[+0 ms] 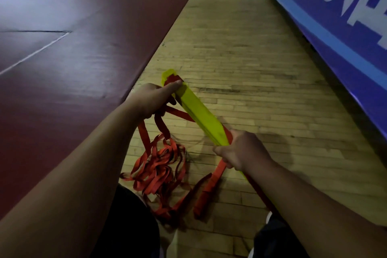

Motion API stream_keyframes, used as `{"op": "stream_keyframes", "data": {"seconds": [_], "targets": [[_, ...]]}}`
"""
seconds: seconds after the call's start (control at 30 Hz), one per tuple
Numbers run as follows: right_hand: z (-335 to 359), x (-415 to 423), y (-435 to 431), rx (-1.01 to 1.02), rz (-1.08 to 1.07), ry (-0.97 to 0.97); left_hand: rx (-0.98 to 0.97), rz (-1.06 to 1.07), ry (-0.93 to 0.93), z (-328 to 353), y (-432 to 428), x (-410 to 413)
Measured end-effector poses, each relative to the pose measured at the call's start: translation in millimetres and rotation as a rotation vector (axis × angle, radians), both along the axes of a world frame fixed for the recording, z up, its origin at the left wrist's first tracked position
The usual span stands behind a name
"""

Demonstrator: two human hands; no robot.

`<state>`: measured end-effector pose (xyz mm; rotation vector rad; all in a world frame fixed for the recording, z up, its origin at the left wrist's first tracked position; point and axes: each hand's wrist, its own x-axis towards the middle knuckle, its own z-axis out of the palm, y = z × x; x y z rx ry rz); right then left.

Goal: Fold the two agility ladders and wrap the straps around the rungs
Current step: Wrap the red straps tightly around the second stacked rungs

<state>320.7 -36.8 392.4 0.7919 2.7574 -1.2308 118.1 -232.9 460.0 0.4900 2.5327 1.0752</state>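
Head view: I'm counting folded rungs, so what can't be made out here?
- Rungs: head view; stacked edges merge, so no count; the right hand hides the near end.
- Left hand: head view; its fingers mostly hidden under the rungs.
- Straps: head view; the heap overlaps itself; one ladder's or two, cannot tell.
- Banner: head view; lettering cut off by the top and right edges.

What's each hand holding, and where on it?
Both grip the stacked yellow rungs: left hand at the far end, right hand at the near end, with a red strap.
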Motion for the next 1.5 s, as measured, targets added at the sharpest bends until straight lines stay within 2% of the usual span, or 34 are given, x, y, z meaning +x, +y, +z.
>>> {"op": "stream_keyframes", "data": {"seconds": [0.1,0.17,0.33,0.43,0.5,0.67,0.87,0.97,1.13,1.3,1.5], "targets": [[1.6,1.0,-2.0,0.008,0.021,-0.001,0.013,0.067,0.115,-3.9,4.3,4.9],[7.8,1.9,-1.9,-0.06,0.053,-0.025,0.088,0.072,0.111,-4.0,4.3,2.2],[20.0,0.9,11.9,-0.549,0.093,-0.106,0.362,-0.055,-0.018,-0.7,-5.7,-7.9],[17.2,3.3,20.5,-0.822,0.343,-0.253,0.516,-0.146,-0.07,-0.2,-9.6,-8.3],[14.8,5.0,17.8,-0.962,0.458,-0.242,0.555,-0.174,-0.068,0.4,-9.7,-8.2],[7.8,8.6,9.6,-1.178,0.365,-0.252,0.526,-0.168,0.026,3.6,-13.3,-9.3],[12.5,5.6,6.1,-0.899,0.195,-0.172,0.346,-0.079,0.075,-0.7,-18.9,-11.7],[9.6,3.3,4.9,-0.852,0.154,-0.136,0.243,-0.038,0.165,0.1,-16.1,-13.2],[11.9,1.0,3.1,-0.807,0.121,-0.108,0.177,-0.01,0.182,1.8,-16.7,-17.3],[7.0,-1.9,2.9,-0.661,0.024,-0.025,0.105,0.037,0.27,-1.0,-10.6,-12.7],[2.8,-4.4,9.2,-0.58,-0.033,0.013,0.198,-0.047,0.117,1.2,-18.4,-12.5]]}}
